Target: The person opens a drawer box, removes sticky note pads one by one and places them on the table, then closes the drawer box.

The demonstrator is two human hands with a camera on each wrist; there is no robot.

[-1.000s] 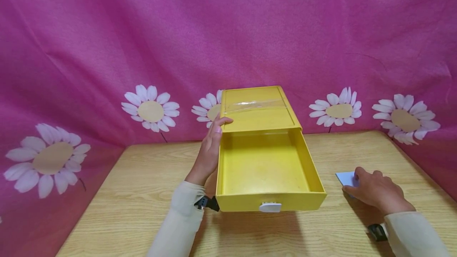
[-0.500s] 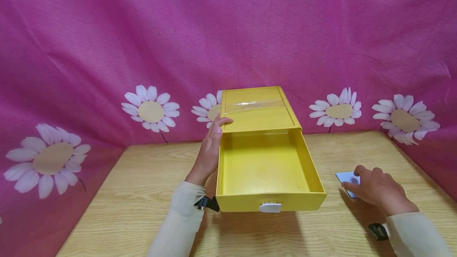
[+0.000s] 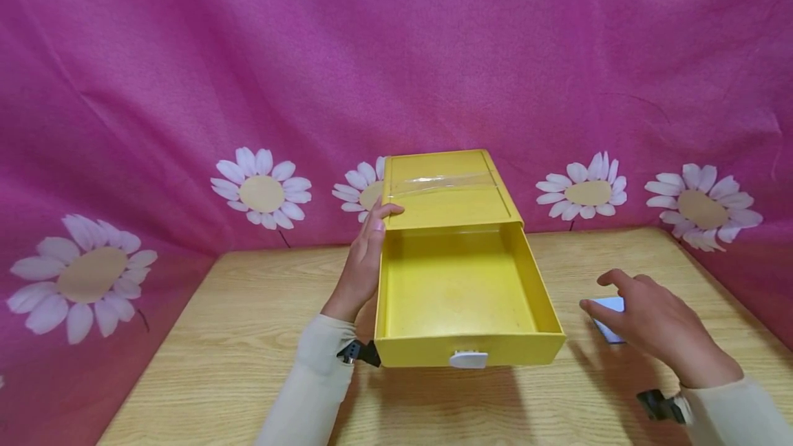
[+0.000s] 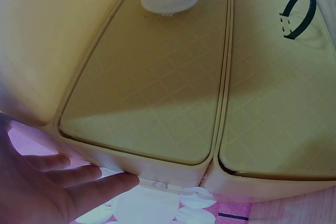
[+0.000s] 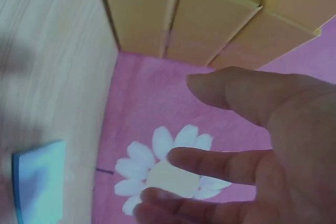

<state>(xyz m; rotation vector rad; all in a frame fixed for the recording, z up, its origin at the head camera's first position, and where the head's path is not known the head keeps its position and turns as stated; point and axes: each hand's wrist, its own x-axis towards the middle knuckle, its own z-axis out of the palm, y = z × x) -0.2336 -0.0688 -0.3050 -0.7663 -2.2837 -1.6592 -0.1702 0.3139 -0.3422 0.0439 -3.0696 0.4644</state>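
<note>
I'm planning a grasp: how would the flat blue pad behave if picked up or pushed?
The flat blue pad is probably fairly stiff, as its edges look straight. It should be light, being thin and smaller than the yellow plastic drawer. Flat on the wood-grain table, it would likely slide rather than roll.

Creased magenta cloth (image 3: 396, 54) printed with large white daisies (image 3: 261, 193) with beige centres rises at the left, far and right of a pale wood-grain table (image 3: 248, 322). Brighter light catches the cloth's upper right.
</note>
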